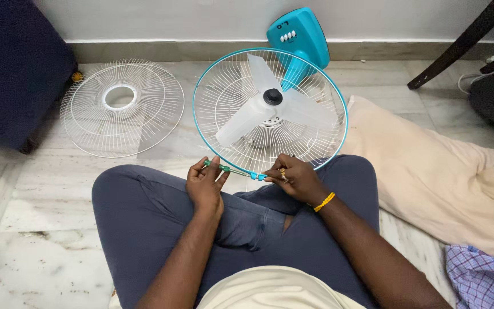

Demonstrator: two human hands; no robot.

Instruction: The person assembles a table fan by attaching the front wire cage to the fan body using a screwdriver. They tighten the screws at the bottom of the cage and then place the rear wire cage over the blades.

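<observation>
the fan [270, 109] lies on its back on the marble floor [41, 200], just beyond the seated person's crossed legs, its teal base [299, 35] pointing to the far wall. its rear guard [224, 97] is on, ringed by a teal rim [341, 109], with three translucent blades [241, 123] and a black hub cap [273, 96] exposed.

the left hand [206, 184] is closed around a screwdriver [224, 168] with a green handle, the shaft running right toward a small blue clip [258, 176] at the near edge of the rim. the right hand [293, 176] pinches the rim at that clip, fingers curled tight on it; whether it also touches the tool tip cannot be told.

handling, as judged:
- guard wires look thin and springy; they would bend under a hard squeeze. hold by the rim, not the wires.
- blades look like light, brittle plastic; avoid leaning on them.
- the base likely carries most of the weight; lift the fan there or at the neck.
- the clip is small and could slip away on smooth marble.

the loose front guard [122, 107] lies flat to the left, well apart from the fan. a beige cushion [435, 171] lies at right, touching the rim.
</observation>
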